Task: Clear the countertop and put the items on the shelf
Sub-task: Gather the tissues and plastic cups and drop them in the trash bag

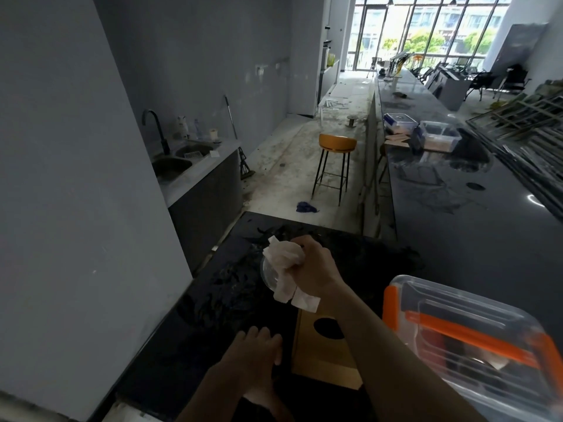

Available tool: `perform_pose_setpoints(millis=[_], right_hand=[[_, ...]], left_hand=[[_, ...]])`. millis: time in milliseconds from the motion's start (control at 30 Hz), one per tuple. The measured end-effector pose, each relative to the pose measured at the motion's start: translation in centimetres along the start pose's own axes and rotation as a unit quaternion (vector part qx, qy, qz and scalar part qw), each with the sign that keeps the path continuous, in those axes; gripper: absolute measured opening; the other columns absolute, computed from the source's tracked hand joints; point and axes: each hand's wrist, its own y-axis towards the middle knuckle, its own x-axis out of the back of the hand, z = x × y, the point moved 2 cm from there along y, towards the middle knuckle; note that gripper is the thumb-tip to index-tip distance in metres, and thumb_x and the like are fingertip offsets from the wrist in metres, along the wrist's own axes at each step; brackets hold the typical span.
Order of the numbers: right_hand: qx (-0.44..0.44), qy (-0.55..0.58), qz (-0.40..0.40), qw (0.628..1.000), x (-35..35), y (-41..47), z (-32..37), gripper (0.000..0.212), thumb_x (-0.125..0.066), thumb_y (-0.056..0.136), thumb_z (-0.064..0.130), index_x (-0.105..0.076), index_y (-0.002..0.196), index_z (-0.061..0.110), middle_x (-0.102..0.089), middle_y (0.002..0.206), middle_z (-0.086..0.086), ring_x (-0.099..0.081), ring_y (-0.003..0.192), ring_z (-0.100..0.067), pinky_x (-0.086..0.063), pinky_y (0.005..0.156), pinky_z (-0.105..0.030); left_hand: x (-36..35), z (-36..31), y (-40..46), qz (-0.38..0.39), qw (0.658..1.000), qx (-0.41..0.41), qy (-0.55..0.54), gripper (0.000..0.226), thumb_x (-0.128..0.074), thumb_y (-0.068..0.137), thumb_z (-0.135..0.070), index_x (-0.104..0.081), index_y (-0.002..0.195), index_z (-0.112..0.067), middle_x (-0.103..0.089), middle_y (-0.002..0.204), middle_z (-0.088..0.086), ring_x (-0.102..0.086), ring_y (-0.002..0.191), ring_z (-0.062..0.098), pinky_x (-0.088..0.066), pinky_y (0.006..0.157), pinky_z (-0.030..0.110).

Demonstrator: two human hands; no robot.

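Observation:
My right hand (313,264) is closed around a crumpled white paper towel (285,261) and, under it, a clear plastic cup (268,274), held just above the black countertop (219,303). My left hand (259,348) rests near the front of the counter with its fingers curled by the edge of a tan board (323,357) that has a round hole. I cannot tell if the left hand grips anything. A clear plastic storage box with orange latches (469,339) stands at the near right.
A grey wall (76,178) bounds the counter on the left. Beyond it are a sink with a black tap (158,132), an orange stool (336,147) and a blue rag (306,207) on the floor. A long dark counter (457,208) on the right carries clear boxes (432,137).

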Motion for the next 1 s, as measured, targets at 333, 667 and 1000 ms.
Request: perform_pose_setpoints(millis=[333,667,1000], right_hand=[[0.074,0.013,0.05,0.996,-1.1,-0.8,1.1,0.038,-0.074,0.081,0.013,-0.07,0.118,0.018,-0.075,0.109,-0.004,-0.07,0.099,-0.02,-0.058,0.083,-0.033],[0.131,0.027,0.126,0.983,-4.5,-0.8,3.9,0.037,-0.08,0.074,0.021,-0.071,0.11,0.018,-0.076,0.1,0.002,-0.071,0.092,-0.013,-0.059,0.082,-0.034],[0.061,0.066,0.1,0.991,-7.5,1.1,7.1,0.064,-0.084,0.078,0.02,-0.046,0.13,0.013,-0.057,0.097,0.009,-0.061,0.089,-0.012,-0.051,0.07,-0.017]], left_hand=[[0.8,5.5,-2.2,-0.077,0.988,0.119,-0.062,0.053,-0.082,0.064,-0.043,-0.043,0.096,-0.029,-0.063,0.104,-0.01,-0.062,0.104,0.021,-0.046,0.084,0.036],[5.8,10.5,-5.3,-0.374,0.686,0.103,-0.616,0.023,-0.056,0.093,0.004,-0.069,0.101,-0.014,-0.075,0.094,0.009,-0.076,0.079,0.023,-0.064,0.073,0.041],[7.0,11.5,-3.0,-0.358,0.709,0.022,-0.607,0.028,-0.077,0.085,-0.016,-0.057,0.103,-0.024,-0.071,0.092,-0.004,-0.072,0.075,0.002,-0.054,0.06,0.016]])
